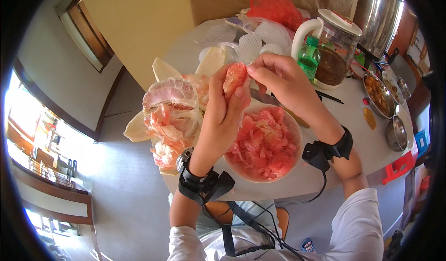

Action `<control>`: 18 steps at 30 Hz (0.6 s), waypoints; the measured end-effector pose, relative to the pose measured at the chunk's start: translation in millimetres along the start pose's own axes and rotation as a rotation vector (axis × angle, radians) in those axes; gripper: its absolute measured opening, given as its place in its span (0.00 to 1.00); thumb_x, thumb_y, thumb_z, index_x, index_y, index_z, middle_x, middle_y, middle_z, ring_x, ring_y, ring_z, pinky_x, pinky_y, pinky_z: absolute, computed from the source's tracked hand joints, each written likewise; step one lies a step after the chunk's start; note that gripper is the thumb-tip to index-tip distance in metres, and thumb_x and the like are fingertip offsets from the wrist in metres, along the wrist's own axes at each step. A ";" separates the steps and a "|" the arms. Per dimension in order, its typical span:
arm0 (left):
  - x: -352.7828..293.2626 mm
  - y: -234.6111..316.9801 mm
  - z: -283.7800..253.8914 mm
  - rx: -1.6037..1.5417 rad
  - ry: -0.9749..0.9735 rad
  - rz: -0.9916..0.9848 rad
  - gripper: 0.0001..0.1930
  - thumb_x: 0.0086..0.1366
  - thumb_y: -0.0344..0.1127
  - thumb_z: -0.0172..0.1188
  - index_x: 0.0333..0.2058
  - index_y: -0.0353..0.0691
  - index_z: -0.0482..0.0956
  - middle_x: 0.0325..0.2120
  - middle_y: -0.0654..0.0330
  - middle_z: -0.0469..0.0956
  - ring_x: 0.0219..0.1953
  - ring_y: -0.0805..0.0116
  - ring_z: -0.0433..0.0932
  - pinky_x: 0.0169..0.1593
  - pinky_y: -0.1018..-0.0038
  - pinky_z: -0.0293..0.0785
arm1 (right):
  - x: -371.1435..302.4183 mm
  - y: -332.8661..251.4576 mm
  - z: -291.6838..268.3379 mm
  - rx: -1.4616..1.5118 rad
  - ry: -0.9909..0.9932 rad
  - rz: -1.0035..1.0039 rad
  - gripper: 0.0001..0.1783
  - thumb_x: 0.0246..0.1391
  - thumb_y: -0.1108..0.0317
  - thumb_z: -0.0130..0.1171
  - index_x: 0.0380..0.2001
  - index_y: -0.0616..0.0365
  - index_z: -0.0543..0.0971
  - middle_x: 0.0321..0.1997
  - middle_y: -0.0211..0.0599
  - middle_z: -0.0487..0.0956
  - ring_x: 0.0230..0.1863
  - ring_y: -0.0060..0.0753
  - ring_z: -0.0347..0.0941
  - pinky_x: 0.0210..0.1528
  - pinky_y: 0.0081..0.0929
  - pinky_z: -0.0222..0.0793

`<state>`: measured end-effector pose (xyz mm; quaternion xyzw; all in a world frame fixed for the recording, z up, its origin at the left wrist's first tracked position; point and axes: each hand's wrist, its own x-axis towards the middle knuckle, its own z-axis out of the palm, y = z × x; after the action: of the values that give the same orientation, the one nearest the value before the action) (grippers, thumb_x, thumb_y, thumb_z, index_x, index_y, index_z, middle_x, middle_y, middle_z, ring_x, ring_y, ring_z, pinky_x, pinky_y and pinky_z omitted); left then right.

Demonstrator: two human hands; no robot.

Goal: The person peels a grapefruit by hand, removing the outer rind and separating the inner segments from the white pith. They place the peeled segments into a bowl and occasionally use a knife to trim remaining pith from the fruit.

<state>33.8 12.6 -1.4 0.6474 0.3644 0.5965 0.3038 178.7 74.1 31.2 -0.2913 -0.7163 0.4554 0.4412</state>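
My left hand (pixel 217 121) holds a peeled pink pomelo segment (pixel 236 76) upright between thumb and fingers. The thumb and forefinger of my right hand (pixel 285 80) pinch at the segment's upper right edge; the exact bit between them is too small to make out. Just below both hands, a round white bowl (pixel 253 180) is heaped with loose pink pomelo flesh (pixel 267 145). Left of my left hand lies an opened pomelo (pixel 169 93) with segments still in their membrane. Torn membrane scraps (pixel 167 126) and thick pale peel (pixel 135 128) surround it.
A green bottle (pixel 308 60) and a glass kettle (pixel 331 61) stand behind my right hand, near dark chopsticks (pixel 330 97). White foam netting (pixel 253 45) and a red plastic bag (pixel 276 12) lie at the back. Metal bowls (pixel 378 96) line the right side. A cable (pixel 320 186) hangs from my right wrist strap.
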 end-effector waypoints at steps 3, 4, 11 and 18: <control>0.3 -4.9 -0.6 -0.024 0.033 0.021 0.18 0.69 0.29 0.44 0.55 0.35 0.56 0.39 0.60 0.67 0.37 0.76 0.67 0.42 0.80 0.67 | 0.4 3.7 3.6 -0.094 -0.020 -0.111 0.14 0.54 0.63 0.58 0.30 0.66 0.77 0.25 0.26 0.75 0.27 0.12 0.68 0.29 0.14 0.65; 0.3 -6.1 -1.8 0.018 0.034 0.032 0.18 0.69 0.29 0.44 0.55 0.35 0.55 0.40 0.58 0.68 0.38 0.73 0.68 0.43 0.78 0.67 | 0.5 4.7 3.7 -0.118 -0.052 -0.137 0.14 0.56 0.62 0.58 0.33 0.66 0.77 0.27 0.25 0.76 0.29 0.12 0.69 0.31 0.13 0.66; -2.2 -10.0 -1.9 0.246 0.037 0.169 0.19 0.68 0.29 0.45 0.55 0.34 0.54 0.43 0.48 0.68 0.44 0.61 0.71 0.49 0.71 0.67 | -3.9 2.6 3.5 -0.197 -0.006 -0.071 0.09 0.53 0.74 0.55 0.35 0.70 0.77 0.30 0.29 0.78 0.33 0.13 0.72 0.36 0.14 0.69; -2.0 -6.1 -2.4 0.252 0.068 0.220 0.19 0.67 0.28 0.47 0.55 0.34 0.54 0.44 0.47 0.67 0.45 0.59 0.71 0.49 0.70 0.67 | -6.9 -1.3 8.1 0.048 -0.047 -0.110 0.12 0.50 0.72 0.58 0.35 0.71 0.78 0.28 0.33 0.80 0.30 0.18 0.75 0.33 0.16 0.71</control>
<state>30.7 14.2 -7.3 0.6958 0.3734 0.5973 0.1404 174.5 64.8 28.3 -0.2301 -0.7303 0.4543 0.4553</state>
